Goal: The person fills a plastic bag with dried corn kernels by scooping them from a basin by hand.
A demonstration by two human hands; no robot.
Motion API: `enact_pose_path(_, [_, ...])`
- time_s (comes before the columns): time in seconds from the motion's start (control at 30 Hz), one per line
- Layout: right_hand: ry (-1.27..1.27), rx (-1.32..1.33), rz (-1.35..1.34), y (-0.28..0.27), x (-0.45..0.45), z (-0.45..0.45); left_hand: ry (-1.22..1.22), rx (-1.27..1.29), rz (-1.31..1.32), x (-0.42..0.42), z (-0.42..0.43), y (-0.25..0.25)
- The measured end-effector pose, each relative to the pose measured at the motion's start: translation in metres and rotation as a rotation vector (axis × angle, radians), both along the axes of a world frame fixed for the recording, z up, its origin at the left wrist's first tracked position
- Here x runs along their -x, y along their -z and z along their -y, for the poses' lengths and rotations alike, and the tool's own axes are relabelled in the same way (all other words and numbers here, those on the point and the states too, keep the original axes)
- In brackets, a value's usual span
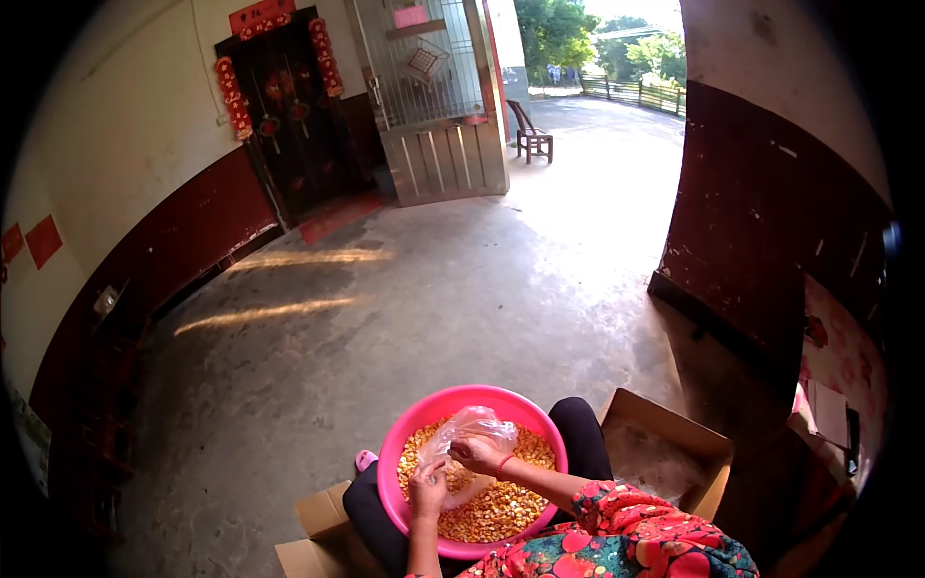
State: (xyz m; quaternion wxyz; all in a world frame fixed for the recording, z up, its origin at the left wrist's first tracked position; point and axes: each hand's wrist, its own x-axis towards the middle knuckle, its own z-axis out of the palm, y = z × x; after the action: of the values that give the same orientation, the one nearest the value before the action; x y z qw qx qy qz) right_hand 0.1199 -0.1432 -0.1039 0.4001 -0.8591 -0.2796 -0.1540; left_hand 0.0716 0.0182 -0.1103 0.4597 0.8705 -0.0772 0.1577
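Observation:
A large pink basin full of yellow corn kernels stands between my legs. Above the corn is a clear plastic bag, partly spread out. My left hand is at the bag's left edge, its fingers pinched on the plastic. On the bag's right side, my right hand, with a red band at the wrist, is closed on the plastic too. Some of the bag hangs down between both hands over the kernels.
An open cardboard box sits at the right, another box at the left. A table with a floral cover stands at the far right. Farther off are a metal door and a wooden chair outside.

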Motion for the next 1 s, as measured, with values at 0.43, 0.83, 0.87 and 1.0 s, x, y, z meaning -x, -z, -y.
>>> enact_pose_path(0.43, [-0.625, 0.223, -0.119, -0.010, 0.100, 0.002, 0.009, -0.030, -0.056, 0.005, 0.002, -0.009])
enact_pose_path(0.83, [-0.692, 0.526, -0.364, 0.009, 0.114, 0.002, -0.010, -0.032, -0.097, 0.007, 0.003, -0.009])
enact_pose_path(0.87, [-0.704, 0.537, -0.366, 0.003, 0.115, 0.002, -0.023, -0.021, -0.099, 0.006, 0.002, -0.006])
enact_pose_path(1.0, [-0.663, 0.411, -0.431, -0.006, 0.113, 0.000, -0.022, -0.062, -0.121, 0.007, 0.004, -0.010])
